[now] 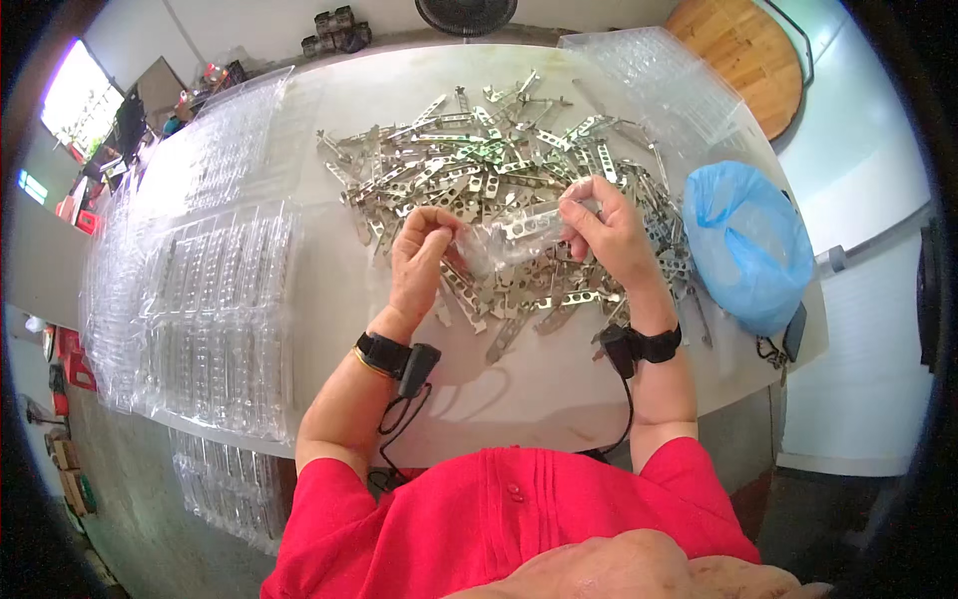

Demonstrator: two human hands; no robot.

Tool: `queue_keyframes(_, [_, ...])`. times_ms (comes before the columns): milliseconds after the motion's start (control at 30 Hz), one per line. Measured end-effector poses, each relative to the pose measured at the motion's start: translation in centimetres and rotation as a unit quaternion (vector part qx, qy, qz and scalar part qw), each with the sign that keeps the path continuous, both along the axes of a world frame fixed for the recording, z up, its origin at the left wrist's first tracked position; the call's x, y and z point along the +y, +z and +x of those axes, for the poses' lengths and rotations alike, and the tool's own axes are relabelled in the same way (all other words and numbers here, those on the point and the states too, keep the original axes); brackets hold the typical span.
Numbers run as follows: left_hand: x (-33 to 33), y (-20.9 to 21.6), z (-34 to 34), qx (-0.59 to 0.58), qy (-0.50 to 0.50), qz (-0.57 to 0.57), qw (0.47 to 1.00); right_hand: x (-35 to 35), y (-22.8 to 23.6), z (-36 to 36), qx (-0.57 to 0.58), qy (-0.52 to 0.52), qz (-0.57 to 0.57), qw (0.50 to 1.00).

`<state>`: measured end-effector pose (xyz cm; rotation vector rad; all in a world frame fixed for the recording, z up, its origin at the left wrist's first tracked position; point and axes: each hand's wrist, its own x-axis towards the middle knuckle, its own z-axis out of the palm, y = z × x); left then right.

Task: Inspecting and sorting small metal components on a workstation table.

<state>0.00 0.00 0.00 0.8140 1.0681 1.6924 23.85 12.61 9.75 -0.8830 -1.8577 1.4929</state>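
Above the front of a heap of perforated metal strips [429, 165], a clear plastic bag [486, 250] stretches between my two hands. My left hand [423, 248] pinches the bag's left end between thumb and fingers. On the other side my right hand [607, 228] has its fingers closed on the bag's right end. A metal strip with round holes [529, 227] shows beside the right fingers; it looks to lie within the film, though glare and folds make this hard to tell.
Stacked clear plastic trays [215, 309] cover the table's left side, and more clear trays [664, 85] lie at the far right. A blue plastic bag [748, 245] sits right of the heap. Behind the table stands a black fan [466, 15]. Cables hang from both wrist straps.
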Motion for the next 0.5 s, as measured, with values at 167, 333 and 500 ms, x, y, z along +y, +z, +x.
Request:
queue_keyframes(167, [0.1, 3.6, 1.1, 0.168, 0.024, 0.043, 0.985, -1.4, 0.7, -0.6, -0.036, 0.06, 0.005, 0.998])
queue_keyframes(333, [0.0, 4.9, 3.7, 0.237, -0.054, 0.066, 0.968, -2.4, 0.6, -1.5, -0.012, 0.085, 0.035, 0.996])
queue_keyframes(500, [0.1, 5.4, 3.7, 0.314, -0.119, -0.009, 0.942, -2.3, 0.3, -2.0, 0.017, 0.111, 0.0, 0.994])
